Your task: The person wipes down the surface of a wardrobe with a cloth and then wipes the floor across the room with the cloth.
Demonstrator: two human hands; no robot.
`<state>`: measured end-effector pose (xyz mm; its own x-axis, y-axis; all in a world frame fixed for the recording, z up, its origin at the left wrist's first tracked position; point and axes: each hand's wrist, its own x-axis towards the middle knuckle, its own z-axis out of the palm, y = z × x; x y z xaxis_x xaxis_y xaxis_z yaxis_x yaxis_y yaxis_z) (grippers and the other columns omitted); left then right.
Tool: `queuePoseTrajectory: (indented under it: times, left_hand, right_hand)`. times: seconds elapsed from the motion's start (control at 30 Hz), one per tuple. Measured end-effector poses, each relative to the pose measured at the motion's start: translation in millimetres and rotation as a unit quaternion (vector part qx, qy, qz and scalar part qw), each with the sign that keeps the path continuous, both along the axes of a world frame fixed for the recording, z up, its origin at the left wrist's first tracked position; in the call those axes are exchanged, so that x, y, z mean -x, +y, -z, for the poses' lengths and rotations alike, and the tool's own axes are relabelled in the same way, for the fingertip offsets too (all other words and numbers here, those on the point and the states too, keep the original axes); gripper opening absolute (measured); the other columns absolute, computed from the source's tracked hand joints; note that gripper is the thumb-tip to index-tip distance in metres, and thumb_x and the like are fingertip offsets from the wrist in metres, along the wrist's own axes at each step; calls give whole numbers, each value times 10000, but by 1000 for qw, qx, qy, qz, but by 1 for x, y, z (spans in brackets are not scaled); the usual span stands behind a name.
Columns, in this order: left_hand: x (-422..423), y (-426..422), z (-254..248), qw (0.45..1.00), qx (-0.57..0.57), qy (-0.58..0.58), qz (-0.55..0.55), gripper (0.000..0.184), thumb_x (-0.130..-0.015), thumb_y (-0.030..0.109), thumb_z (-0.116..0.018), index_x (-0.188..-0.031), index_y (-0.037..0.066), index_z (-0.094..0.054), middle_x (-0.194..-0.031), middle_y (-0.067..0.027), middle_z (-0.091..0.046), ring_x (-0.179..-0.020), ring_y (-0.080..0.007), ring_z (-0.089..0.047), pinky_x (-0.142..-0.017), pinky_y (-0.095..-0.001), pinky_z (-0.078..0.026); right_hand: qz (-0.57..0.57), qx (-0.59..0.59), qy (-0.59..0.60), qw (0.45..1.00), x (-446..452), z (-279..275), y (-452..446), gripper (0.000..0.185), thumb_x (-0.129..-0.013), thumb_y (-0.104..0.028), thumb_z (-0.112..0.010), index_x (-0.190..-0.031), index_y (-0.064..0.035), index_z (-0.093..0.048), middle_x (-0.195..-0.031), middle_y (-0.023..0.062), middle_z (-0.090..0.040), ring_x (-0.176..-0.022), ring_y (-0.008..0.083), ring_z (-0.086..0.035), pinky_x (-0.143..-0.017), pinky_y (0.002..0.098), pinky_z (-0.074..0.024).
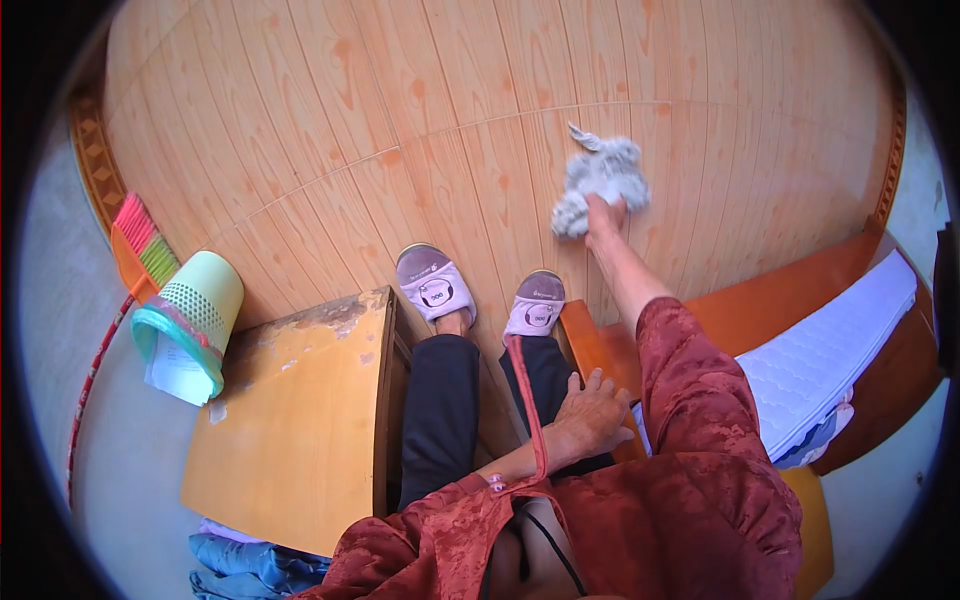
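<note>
Out at the end of my stretched arm, my right hand (605,214) presses a fluffy grey-white cloth (608,176) against the wood-patterned wall tiles (440,90). The cloth is bunched, and its upper end sticks out to the left. My left hand (594,412) rests near my knee beside the orange wooden edge, with its fingers apart and nothing in it. Below the cloth are my two slippered feet, in a left slipper (437,284) and a right slipper (535,304).
At the left stand a wooden cabinet (300,410), a green bin (200,300) with a bag liner, and a broom (145,245). A brown wooden bench (720,300) with a white quilted pad (830,350) is at the right. Folded blue fabric (250,565) lies bottom left.
</note>
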<state>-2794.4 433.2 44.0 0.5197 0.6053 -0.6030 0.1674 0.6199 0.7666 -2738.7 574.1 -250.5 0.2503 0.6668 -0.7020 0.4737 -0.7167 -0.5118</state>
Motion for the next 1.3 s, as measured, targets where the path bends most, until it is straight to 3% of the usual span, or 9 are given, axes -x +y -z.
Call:
queuePoseTrajectory:
  times: [0.1, 0.2, 0.37, 0.5, 0.57, 0.77, 0.87, 1.07, 1.3]
  left_hand:
    - [2, 1, 0, 999, -7, 20, -27, 556, -801, 374, -648, -1199, 10, -512, -1246, -222, -471, -1293, -411, -332, -1033, -599, -258]
    - [-9, -8, 3, 994, -31, 57, -88, 520, -782, 367, -671, -1139, 13, -539, -1191, -225, -503, -1262, -418, -359, -1007, -612, -262]
    - [-12, -13, 2, 990, -51, 76, -104, 533, -779, 368, -673, -1156, 23, -521, -1195, -225, -499, -1260, -416, -363, -1007, -618, -272]
    - [-13, -5, 3, 993, -32, 81, -79, 583, -778, 390, -666, -1210, 43, -486, -1236, -215, -480, -1264, -409, -363, -1018, -606, -271]
    - [-1, 0, 2, 996, -28, 81, -26, 645, -787, 420, -644, -1295, 74, -446, -1312, -203, -443, -1277, -400, -359, -1037, -574, -263]
    - [-3, -40, 39, 985, -58, 95, -132, 682, -769, 432, -675, -1235, -27, -481, -1170, -224, -550, -1177, -383, -472, -975, -471, -385]
    - [-11, -94, 44, 969, -16, 113, -219, 575, -784, 390, -670, -1199, 28, -506, -1098, -205, -582, -1065, -388, -542, -912, -475, -427]
    - [-2, -155, -15, 970, 95, 203, -91, 524, -796, 360, -675, -1176, 33, -523, -1086, -185, -587, -1081, -359, -543, -920, -445, -432]
    - [29, -186, -121, 964, 56, 258, -24, 502, -791, 360, -676, -1148, 34, -543, -1128, -170, -583, -1184, -354, -476, -1013, -504, -338]
  right_hand:
    - [-119, -67, 109, 985, 100, -7, 11, 662, -706, -45, -663, -1299, 0, -371, -1217, 140, -528, -1091, 268, -548, -909, 372, -464]
    - [-209, -2, 269, 940, 183, 12, 26, 612, -742, -37, -643, -1296, -24, -384, -1174, 118, -559, -1056, 254, -571, -885, 380, -489]
    - [-108, 126, 453, 876, 267, -37, 21, 483, -772, -9, -618, -1219, -94, -455, -1151, 78, -579, -1026, 231, -595, -836, 459, -531]
    - [-33, 188, 581, 791, 244, -62, 20, 382, -821, -60, -530, -1199, -50, -480, -1123, 91, -604, -1037, 228, -596, -898, 420, -503]
    - [18, 246, 547, 800, 216, -92, 24, 391, -830, -123, -500, -1206, -11, -501, -1170, 119, -597, -1086, 232, -575, -977, 423, -445]
    - [115, 287, 484, 818, 121, -150, 12, 449, -838, -172, -475, -1253, -2, -486, -1253, 139, -557, -1160, 266, -532, -1018, 461, -403]
    - [136, 304, 451, 828, 70, -185, 2, 464, -844, -179, -463, -1270, 3, -473, -1279, 141, -536, -1175, 290, -521, -1026, 477, -393]
    - [225, 266, 383, 856, -17, -261, -9, 446, -802, -97, -483, -1239, -13, -490, -1231, 140, -559, -1154, 294, -535, -1016, 465, -408]
    - [-11, 10, 222, 975, -61, -354, 57, 581, -720, 44, -533, -1287, -52, -449, -1201, 98, -548, -1061, 242, -563, -961, 385, -447]
